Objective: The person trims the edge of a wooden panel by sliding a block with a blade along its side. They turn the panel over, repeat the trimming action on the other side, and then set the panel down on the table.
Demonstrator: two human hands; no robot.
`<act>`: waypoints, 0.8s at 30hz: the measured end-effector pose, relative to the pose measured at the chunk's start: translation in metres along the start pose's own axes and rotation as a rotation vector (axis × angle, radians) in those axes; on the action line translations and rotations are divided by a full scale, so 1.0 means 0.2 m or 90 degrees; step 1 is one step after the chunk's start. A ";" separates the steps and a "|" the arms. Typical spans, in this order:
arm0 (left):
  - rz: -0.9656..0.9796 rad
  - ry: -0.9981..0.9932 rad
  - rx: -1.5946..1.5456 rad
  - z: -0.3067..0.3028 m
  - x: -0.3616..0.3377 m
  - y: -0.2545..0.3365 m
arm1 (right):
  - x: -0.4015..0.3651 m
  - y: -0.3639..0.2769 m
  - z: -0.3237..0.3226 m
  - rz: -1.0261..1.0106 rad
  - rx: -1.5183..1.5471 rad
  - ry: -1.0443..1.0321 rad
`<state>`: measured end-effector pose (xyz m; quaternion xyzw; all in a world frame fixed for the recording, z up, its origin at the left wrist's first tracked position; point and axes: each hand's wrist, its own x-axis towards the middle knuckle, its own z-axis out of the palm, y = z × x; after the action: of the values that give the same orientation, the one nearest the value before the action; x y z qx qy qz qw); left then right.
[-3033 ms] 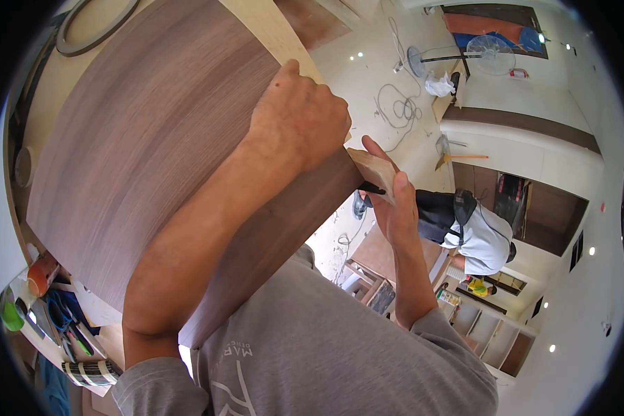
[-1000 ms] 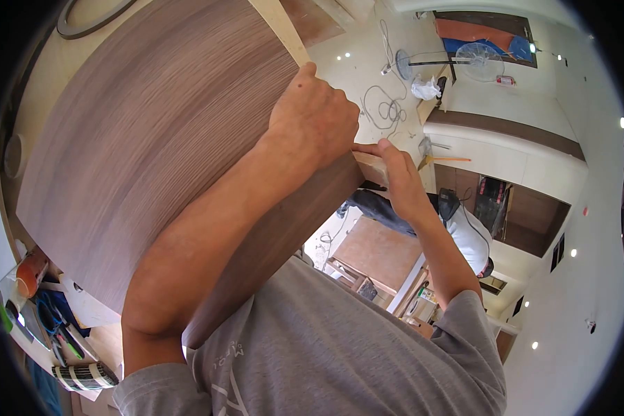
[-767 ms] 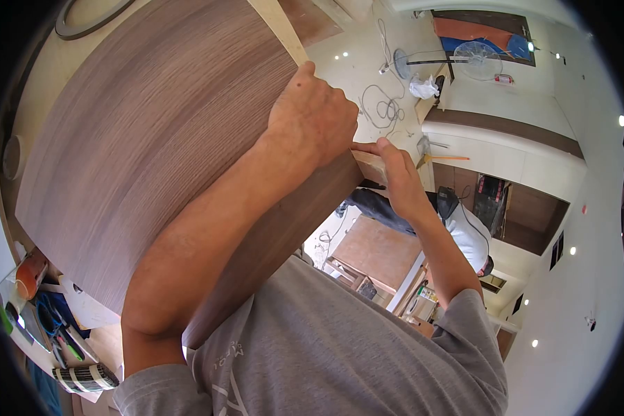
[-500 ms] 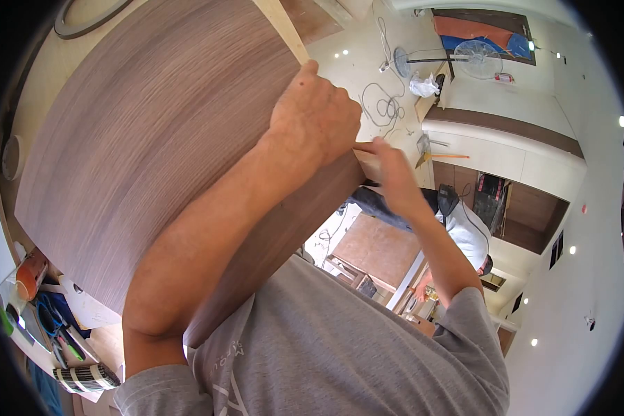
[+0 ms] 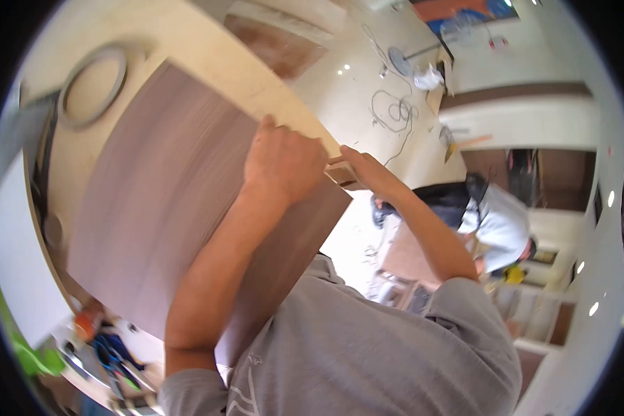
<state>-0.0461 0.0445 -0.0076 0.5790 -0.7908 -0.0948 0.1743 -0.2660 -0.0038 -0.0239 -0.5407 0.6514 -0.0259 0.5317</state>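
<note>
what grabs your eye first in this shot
The big brown wood-grain panel fills the left and middle, with the left hand clamped on its far corner. The right hand holds a small block at that corner. At right, a person in white bends low.

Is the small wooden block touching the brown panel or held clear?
Touching, apparently: the right hand holds the block against the panel's corner.
</note>
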 end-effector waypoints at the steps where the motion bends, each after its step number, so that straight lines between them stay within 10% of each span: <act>1: 0.010 0.031 0.022 0.01 0.01 0.01 | 0.01 0.01 -0.03 0.009 -0.024 -0.006; 24: 0.058 0.099 -0.138 -0.04 -0.16 0.33 | -0.09 0.67 -0.09 -0.071 0.453 -0.101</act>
<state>-0.0923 0.0968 0.0181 0.5262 -0.7854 -0.1264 0.3005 -0.3722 0.0547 -0.0861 -0.3567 0.5281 -0.2378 0.7330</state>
